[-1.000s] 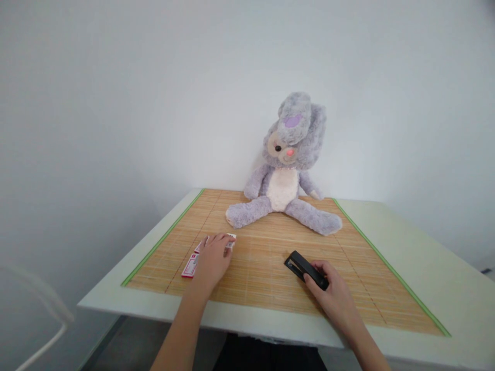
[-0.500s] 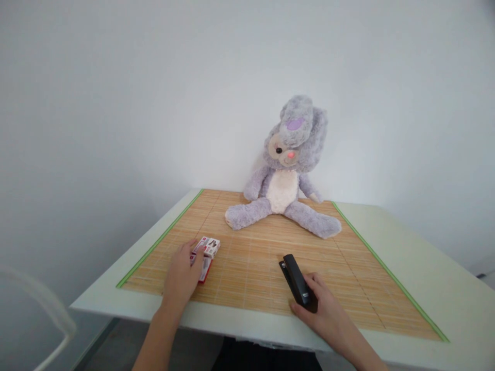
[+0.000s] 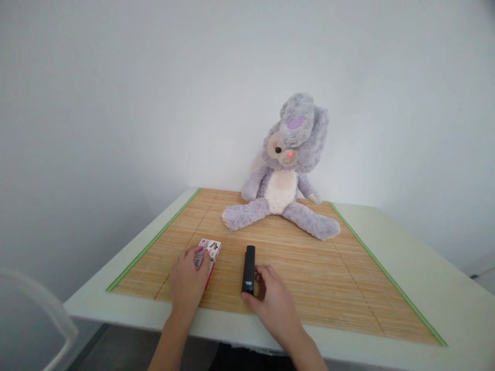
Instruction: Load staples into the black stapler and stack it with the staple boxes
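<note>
Near the front left of the bamboo mat, my left hand [image 3: 189, 275] is curled over a small white-and-red box [image 3: 214, 246] with dark printing on its top. My fingers hide much of it, and a second red-edged piece shows beneath or beside it. To the right, a black stapler [image 3: 249, 268] lies lengthwise on the mat, pointing away from me. My right hand [image 3: 273, 304] grips its near end, thumb at the back and fingers along the right side.
A grey-lilac plush rabbit [image 3: 281, 190] sits at the back of the bamboo mat [image 3: 309, 268], leaning against the wall, legs spread forward. The mat has green side edges and lies on a white table [image 3: 417, 257]. A pale curved object [image 3: 50, 304] shows at lower left.
My right hand has moved left with the stapler, which has turned to point straight away from me and now lies closer to the box. My left hand has shifted slightly right on the box.
</note>
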`<act>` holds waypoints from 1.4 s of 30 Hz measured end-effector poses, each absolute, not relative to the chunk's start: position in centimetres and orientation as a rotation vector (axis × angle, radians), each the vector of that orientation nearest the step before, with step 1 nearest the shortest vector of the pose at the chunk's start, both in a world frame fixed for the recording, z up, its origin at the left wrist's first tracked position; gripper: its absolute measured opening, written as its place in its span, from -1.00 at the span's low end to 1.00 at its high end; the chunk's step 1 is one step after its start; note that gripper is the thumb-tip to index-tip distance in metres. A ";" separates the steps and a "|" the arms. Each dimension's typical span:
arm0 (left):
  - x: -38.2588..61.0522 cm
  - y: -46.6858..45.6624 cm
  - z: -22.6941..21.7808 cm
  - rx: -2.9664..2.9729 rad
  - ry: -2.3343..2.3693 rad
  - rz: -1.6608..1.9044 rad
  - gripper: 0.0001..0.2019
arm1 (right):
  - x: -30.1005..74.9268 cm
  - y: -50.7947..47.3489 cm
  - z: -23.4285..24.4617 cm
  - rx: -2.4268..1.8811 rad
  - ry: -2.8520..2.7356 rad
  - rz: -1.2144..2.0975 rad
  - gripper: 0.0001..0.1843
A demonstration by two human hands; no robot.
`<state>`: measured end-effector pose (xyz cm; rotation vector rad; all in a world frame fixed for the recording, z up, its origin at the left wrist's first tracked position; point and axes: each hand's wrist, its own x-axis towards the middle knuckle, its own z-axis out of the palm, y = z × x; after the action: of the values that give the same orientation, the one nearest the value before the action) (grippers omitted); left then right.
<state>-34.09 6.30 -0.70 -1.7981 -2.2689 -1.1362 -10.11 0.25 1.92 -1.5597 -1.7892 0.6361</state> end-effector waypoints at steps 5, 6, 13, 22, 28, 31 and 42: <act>-34.5 6.5 -0.9 -1.769 -2.276 -1.150 -0.62 | -14.3 0.7 2.2 -1.527 -1.836 0.634 -0.51; -34.7 6.6 -1.0 -1.777 -2.271 -1.156 -0.62 | -14.9 0.8 2.3 -1.519 -1.847 0.634 -0.53; -35.9 7.0 -1.4 -1.846 -2.248 -1.171 -0.63 | -17.5 1.1 2.1 -1.476 -1.904 0.578 -0.55; -36.1 6.8 -1.3 -1.804 -2.260 -1.137 -0.61 | -18.1 1.6 1.9 -1.495 -1.967 0.503 -0.59; -35.9 6.7 -1.3 -1.797 -2.251 -1.135 -0.61 | -18.3 1.4 1.7 -1.512 -1.945 0.474 -0.54; -35.9 6.7 -1.4 -1.784 -2.269 -1.137 -0.61 | -18.4 1.4 1.7 -1.515 -1.946 0.468 -0.56; -35.7 6.8 -1.3 -1.785 -2.295 -1.116 -0.59 | -18.6 1.2 2.3 -1.561 -1.964 0.496 -0.50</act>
<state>-35.69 6.76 -1.33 -1.7845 -2.2955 -1.1158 -18.63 1.17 2.27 -1.5610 -1.9636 0.4962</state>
